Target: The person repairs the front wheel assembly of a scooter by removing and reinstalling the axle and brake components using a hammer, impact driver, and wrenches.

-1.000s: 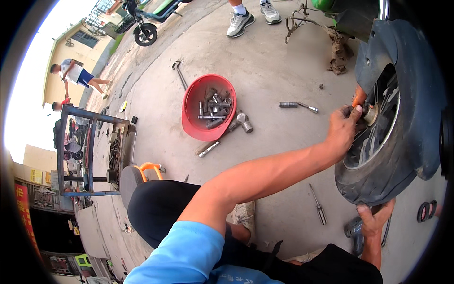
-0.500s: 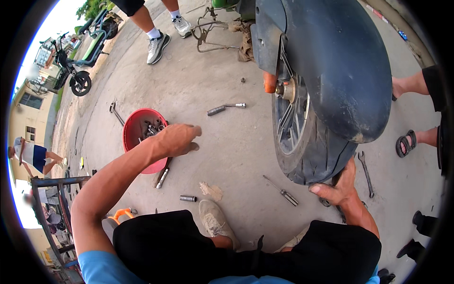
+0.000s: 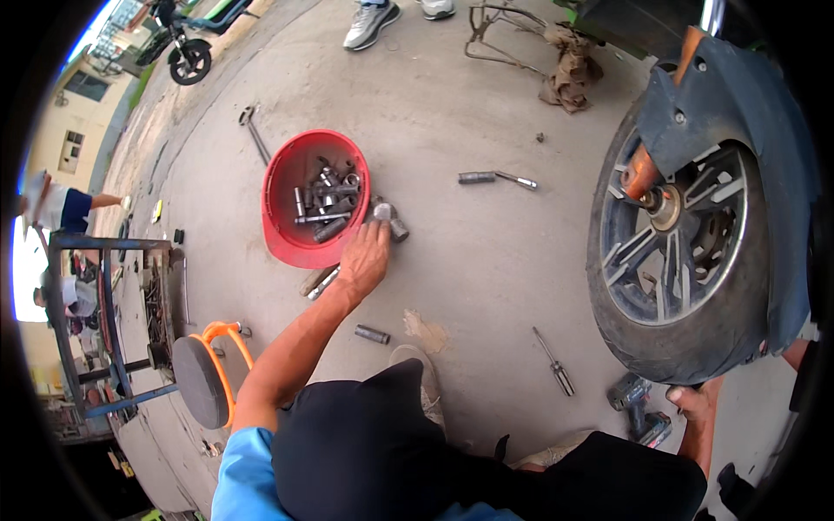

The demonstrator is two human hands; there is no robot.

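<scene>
My left hand (image 3: 364, 257) curls over the hammer (image 3: 393, 224) lying beside a red hard hat (image 3: 287, 240) that holds several metal sockets (image 3: 320, 198); its fingertips are partly hidden. My right hand (image 3: 691, 406) grips the underside of the front tyre (image 3: 627, 334), fingers mostly out of sight behind it. The wheel's hub (image 3: 665, 208) and rusty fork leg (image 3: 641, 163) show under a dark mudguard (image 3: 773, 174). A drill (image 3: 647, 427) lies just left of that hand, a screwdriver (image 3: 556, 369) farther left.
A socket handle (image 3: 512, 178), wrench (image 3: 256, 139) and loose socket (image 3: 372, 333) lie around. A stool (image 3: 195, 382) and metal frame (image 3: 113, 243) stand left. Another person's shoes (image 3: 369, 26) are ahead; a person (image 3: 74, 208) and scooter (image 3: 189, 61) are farther left, a wire stand (image 3: 491, 43) behind.
My left hand has left the wheel hub and come down to the hammer by the hard hat. My right hand stays under the tyre. The view has swung about.
</scene>
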